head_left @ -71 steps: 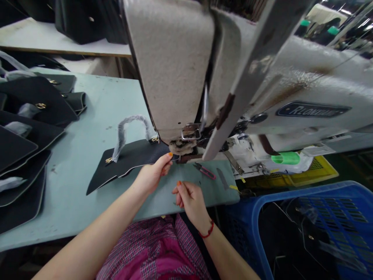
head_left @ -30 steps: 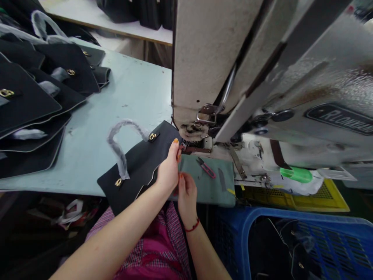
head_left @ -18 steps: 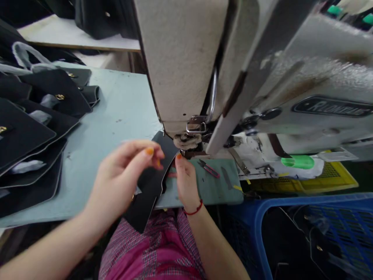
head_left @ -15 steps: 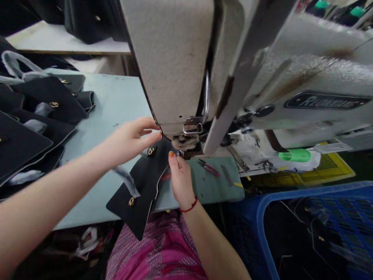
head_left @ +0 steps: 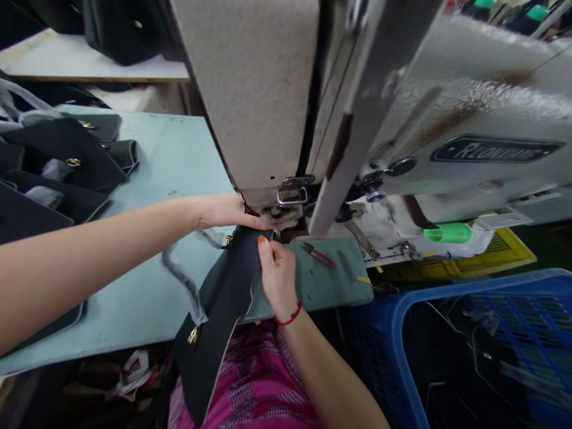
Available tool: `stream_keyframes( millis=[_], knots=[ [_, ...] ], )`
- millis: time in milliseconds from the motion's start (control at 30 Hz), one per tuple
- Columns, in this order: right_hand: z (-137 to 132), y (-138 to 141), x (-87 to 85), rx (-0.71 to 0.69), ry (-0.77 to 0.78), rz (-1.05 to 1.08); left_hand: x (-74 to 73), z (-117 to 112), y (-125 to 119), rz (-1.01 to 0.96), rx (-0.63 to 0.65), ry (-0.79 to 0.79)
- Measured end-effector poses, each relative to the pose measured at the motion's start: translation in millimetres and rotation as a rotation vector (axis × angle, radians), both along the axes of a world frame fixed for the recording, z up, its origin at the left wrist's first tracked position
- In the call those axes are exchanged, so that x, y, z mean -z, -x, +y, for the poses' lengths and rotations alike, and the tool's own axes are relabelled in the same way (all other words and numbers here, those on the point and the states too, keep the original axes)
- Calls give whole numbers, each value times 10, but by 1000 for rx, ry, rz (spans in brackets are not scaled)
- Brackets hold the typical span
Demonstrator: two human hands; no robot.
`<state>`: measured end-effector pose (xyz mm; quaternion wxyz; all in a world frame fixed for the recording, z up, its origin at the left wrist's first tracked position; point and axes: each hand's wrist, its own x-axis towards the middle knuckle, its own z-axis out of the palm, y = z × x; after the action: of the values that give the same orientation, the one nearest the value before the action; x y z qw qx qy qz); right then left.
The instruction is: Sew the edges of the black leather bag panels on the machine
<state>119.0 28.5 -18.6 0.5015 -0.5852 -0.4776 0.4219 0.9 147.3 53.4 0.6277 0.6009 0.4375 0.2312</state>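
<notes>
A black leather bag panel (head_left: 223, 298) with gold fittings and a plastic-wrapped handle (head_left: 181, 280) lies across the table's front edge and hangs over my lap. Its top corner sits under the foot of the big cream sewing machine (head_left: 268, 107). My right hand (head_left: 274, 277) pinches the panel's upper edge just below the foot. My left hand (head_left: 223, 211) reaches in from the left, fingers closed against the panel's far side beside the needle; its fingertips are partly hidden by the machine.
Pale green table (head_left: 147, 286). A stack of black panels (head_left: 53, 173) lies at the left. Red thread snips (head_left: 318, 255) rest right of the foot. A blue crate (head_left: 469, 351) with black pieces stands at lower right, a yellow tray (head_left: 500, 262) beyond it.
The panel has swung from lying flat leftward to hanging over the table edge toward my lap. My left hand let go, lifted and reached to the needle; my right hand took the edge.
</notes>
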Motion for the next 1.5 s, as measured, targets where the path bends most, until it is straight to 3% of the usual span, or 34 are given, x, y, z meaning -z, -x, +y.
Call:
stream_keyframes(
  millis=[100, 367, 533, 667, 733, 867, 933, 1033, 1100, 1233, 1500],
  knots=[
    [-16, -116, -38, -60, 40, 74, 80, -110, 14, 18, 102, 22],
    [105, -420, -107, -264, 233, 278, 157, -385, -7, 144, -43, -36],
    [108, -553, -219, -356, 282, 339, 306, -385, 200, 118, -123, -161],
    [-138, -732, -322, -495, 307, 291, 609, -632, 553, 254, -258, -454],
    [-333, -756, -306, -461, 316, 262, 833, -864, 665, 274, -343, -519],
    [-698, -585, -146, -251, 367, 382, 1157, -1299, 537, 107, -389, -295],
    [-820, -465, -69, -201, 340, 416, 1156, -1420, 343, -24, -443, -84],
    [-914, -377, -24, -179, 269, 380, 998, -1503, 67, -186, -545, 284],
    [-931, -395, -42, -179, 244, 328, 885, -1531, -41, -229, -597, 422],
    [-923, -495, -120, -179, 212, 155, 793, -1565, -68, -157, -711, 427],
    [-907, -546, -104, -182, 183, 3, 707, -1561, -55, -80, -710, 310]
  ],
)
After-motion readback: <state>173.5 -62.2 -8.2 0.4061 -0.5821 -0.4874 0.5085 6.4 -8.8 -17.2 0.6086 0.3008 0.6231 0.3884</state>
